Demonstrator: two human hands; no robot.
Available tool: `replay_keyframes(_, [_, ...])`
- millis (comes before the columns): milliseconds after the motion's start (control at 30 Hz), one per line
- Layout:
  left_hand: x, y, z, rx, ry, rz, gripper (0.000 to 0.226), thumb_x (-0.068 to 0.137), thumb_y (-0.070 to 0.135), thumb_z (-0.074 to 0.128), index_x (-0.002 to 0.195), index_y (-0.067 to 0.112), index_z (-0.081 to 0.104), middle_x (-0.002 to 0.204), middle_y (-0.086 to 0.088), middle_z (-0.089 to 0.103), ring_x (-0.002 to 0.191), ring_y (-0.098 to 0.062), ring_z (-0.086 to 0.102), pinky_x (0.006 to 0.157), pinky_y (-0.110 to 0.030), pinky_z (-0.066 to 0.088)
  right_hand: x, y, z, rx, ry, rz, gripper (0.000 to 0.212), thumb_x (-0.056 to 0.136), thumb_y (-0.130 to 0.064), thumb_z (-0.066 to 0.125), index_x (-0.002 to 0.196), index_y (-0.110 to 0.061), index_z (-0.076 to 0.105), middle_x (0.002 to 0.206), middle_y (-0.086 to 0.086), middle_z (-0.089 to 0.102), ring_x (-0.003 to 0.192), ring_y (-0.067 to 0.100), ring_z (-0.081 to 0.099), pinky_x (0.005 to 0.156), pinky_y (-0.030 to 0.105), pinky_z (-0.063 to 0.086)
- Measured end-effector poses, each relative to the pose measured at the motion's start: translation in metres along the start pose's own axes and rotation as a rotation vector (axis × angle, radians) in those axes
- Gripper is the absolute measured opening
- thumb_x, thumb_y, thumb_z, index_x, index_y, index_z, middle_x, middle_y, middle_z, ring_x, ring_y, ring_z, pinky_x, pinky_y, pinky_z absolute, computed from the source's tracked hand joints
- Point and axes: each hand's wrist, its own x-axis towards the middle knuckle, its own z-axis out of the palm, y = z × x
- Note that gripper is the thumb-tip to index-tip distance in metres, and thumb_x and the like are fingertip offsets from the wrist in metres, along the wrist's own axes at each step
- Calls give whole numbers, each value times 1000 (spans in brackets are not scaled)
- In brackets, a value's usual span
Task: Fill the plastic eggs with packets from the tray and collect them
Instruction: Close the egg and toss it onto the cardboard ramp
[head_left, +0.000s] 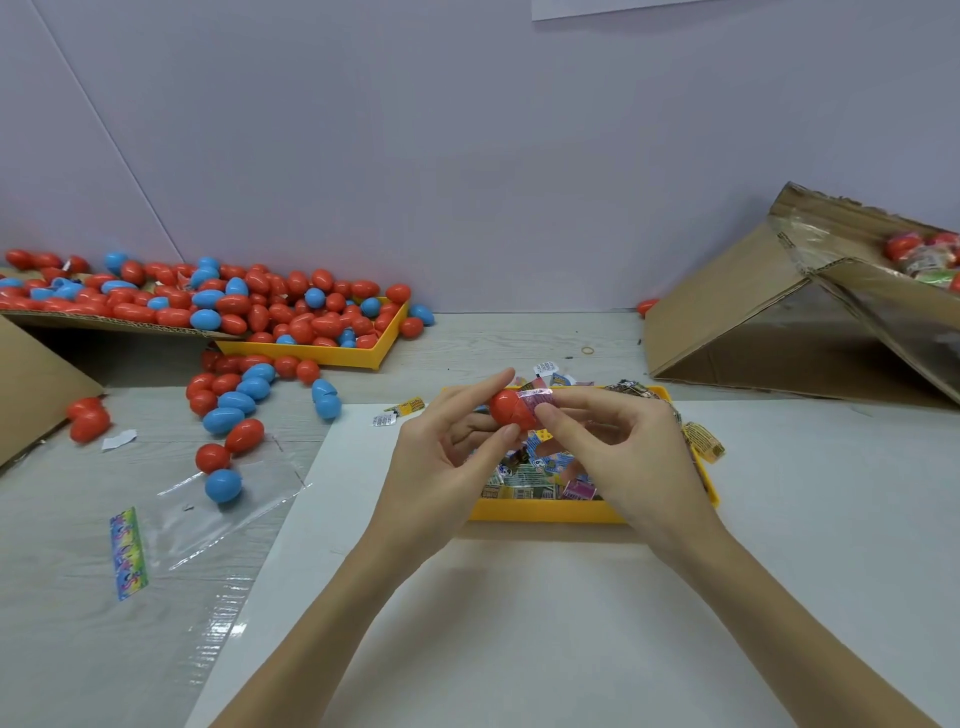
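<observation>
My left hand (447, 452) holds a red plastic egg (508, 409) between thumb and fingertips, above the yellow tray (545, 512) of printed packets (535, 475). My right hand (618, 447) pinches a reddish clear packet (540, 401) whose end sits in the egg's open side. Both hands hover over the tray's middle and hide part of its contents. A large heap of red and blue eggs (249, 306) lies at the far left.
Another yellow tray (332, 356) under the egg heap sits at back left beside cardboard flaps (31, 379). Loose eggs (234, 415) trail over the table. A clear plastic bag (208, 514) lies left. A tilted cardboard box (769, 322) with filled eggs stands at right.
</observation>
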Motion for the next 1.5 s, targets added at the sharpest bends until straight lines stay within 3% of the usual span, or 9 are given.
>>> replay_keyframes(167, [-1, -1, 3, 21, -12, 57, 50, 92, 0, 70, 138, 20, 63, 116, -5, 68, 100, -20, 74, 91, -21, 56, 1, -1, -2, 63, 6, 28, 14, 88, -17, 78, 102, -17, 80, 88, -5, 79, 79, 13, 76, 60, 22, 59])
replay_keyframes(467, [-1, -4, 1, 60, -11, 94, 41, 94, 1, 69, 133, 15, 65, 107, -1, 77, 98, -20, 75, 87, -26, 59, -3, -6, 2, 113, -4, 25, 12, 87, -14, 80, 98, -18, 79, 88, -4, 80, 81, 13, 75, 67, 22, 60])
replay_keyframes(833, [-1, -4, 1, 20, -8, 86, 47, 92, 0, 72, 136, 16, 64, 112, -5, 77, 101, -22, 75, 91, -29, 60, -6, -6, 7, 102, 22, 19, 15, 86, -20, 80, 101, -21, 79, 92, -6, 80, 89, 10, 76, 74, 23, 61])
replay_keyframes(1033, [-3, -6, 2, 289, 16, 241, 66, 83, 19, 81, 144, 17, 57, 114, 0, 67, 97, -20, 73, 90, -24, 58, -5, -6, 5, 152, 1, 104, 24, 80, -32, 81, 101, -21, 80, 95, -6, 80, 93, 10, 76, 80, 22, 60])
replay_keyframes(1167, [-2, -5, 1, 373, 73, 297, 63, 81, 25, 81, 140, 15, 62, 111, 0, 68, 89, -20, 73, 86, -26, 60, -5, -7, 3, 196, -66, 211, 34, 77, -39, 81, 106, -21, 79, 99, -3, 80, 95, 9, 75, 77, 21, 59])
replay_keyframes(1300, [-2, 1, 0, 269, 79, 174, 52, 84, 29, 78, 135, 23, 66, 108, 1, 72, 92, -21, 72, 85, -28, 59, -5, -7, 5, 319, -78, 285, 27, 84, -32, 79, 105, -15, 80, 97, 6, 80, 91, 11, 75, 72, 16, 56])
replay_keyframes(1400, [3, 4, -6, 124, 120, 52, 41, 88, 23, 78, 128, 29, 70, 101, 4, 75, 90, -11, 72, 81, -21, 57, -3, -7, 5, 350, -7, 286, 19, 88, -22, 77, 102, -10, 80, 94, 8, 80, 83, 11, 74, 67, 17, 56])
replay_keyframes(1500, [14, -1, -31, 359, 278, 25, 38, 93, 11, 74, 128, 27, 69, 109, 3, 70, 88, -7, 68, 79, -15, 55, 0, -6, -2, 279, 35, 255, 14, 88, -19, 76, 100, -11, 79, 90, 6, 80, 80, 10, 74, 65, 16, 56])
